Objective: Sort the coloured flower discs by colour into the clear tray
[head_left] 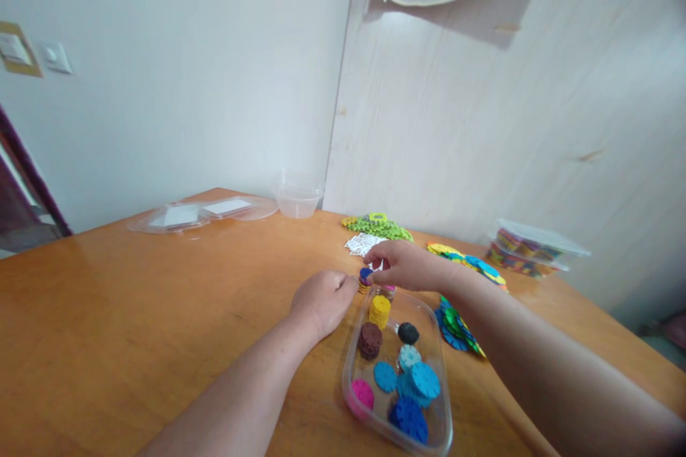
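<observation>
My left hand (321,300) and my right hand (403,264) meet above the far end of a clear plastic tray (438,423) on the wooden table (133,321). Both are closed in a pinch around a small stack of toy discs (365,279), blue on top. Inside the tray stand short stacks of discs: yellow (380,311), brown (369,340), black (408,333), light blue (423,380), pink (363,393) and dark blue (409,418).
Loose piles of discs lie behind my hands: green (378,227), white (360,244), yellow and blue (471,261), mixed colours (455,328). A lidded box of discs (530,248) stands at the right. A clear bowl (296,194) and flat lids (204,213) sit by the wall.
</observation>
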`<action>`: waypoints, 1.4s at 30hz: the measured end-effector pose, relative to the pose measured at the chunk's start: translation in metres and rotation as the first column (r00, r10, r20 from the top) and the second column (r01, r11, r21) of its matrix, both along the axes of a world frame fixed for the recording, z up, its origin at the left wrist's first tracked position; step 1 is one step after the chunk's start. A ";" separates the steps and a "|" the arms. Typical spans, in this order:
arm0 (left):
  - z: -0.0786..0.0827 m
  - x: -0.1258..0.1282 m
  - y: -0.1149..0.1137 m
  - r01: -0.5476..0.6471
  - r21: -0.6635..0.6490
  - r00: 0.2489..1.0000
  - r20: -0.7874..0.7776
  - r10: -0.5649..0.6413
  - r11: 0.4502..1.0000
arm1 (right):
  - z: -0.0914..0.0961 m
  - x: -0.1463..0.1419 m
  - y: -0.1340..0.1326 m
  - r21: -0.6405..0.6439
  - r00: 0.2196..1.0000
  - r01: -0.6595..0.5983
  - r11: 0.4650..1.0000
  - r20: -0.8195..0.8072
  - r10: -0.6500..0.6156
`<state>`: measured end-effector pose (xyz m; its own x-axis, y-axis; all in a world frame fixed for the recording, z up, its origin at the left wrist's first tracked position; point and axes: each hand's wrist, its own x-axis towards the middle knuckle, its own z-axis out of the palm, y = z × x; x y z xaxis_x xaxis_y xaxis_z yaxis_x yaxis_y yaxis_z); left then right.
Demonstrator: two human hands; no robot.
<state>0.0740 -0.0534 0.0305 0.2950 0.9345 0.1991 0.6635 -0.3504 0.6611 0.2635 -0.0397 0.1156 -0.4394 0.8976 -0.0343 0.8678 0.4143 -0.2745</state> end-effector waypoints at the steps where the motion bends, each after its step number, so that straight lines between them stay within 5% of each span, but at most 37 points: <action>1: 0.000 0.000 0.000 0.002 -0.002 1.000 0.002 -0.002 1.000 | 0.000 0.000 0.001 -0.004 1.000 0.001 1.000 -0.003 -0.001; 12: 0.004 0.000 -0.001 0.015 -0.019 0.999 -0.028 -0.015 1.000 | 0.001 -0.006 0.000 -0.060 1.000 0.013 0.998 -0.021 -0.015; 19: 0.001 0.000 0.001 0.025 0.004 0.999 -0.027 -0.025 1.000 | 0.011 0.000 -0.018 0.068 0.993 -0.010 0.998 -0.115 0.018; 30: 0.003 0.000 0.001 0.050 0.029 0.998 -0.026 -0.049 0.998 | 0.021 0.015 -0.080 -0.188 0.918 -0.142 0.972 -0.392 0.058; 35: -0.001 0.000 0.003 0.040 0.022 0.999 -0.017 -0.040 0.999 | 0.025 0.021 -0.079 -0.099 0.983 -0.080 0.992 -0.172 0.062; 42: -0.003 0.000 0.004 0.044 0.031 0.999 -0.013 -0.044 0.999 | 0.020 0.018 -0.074 -0.202 0.984 -0.141 0.969 0.078 0.159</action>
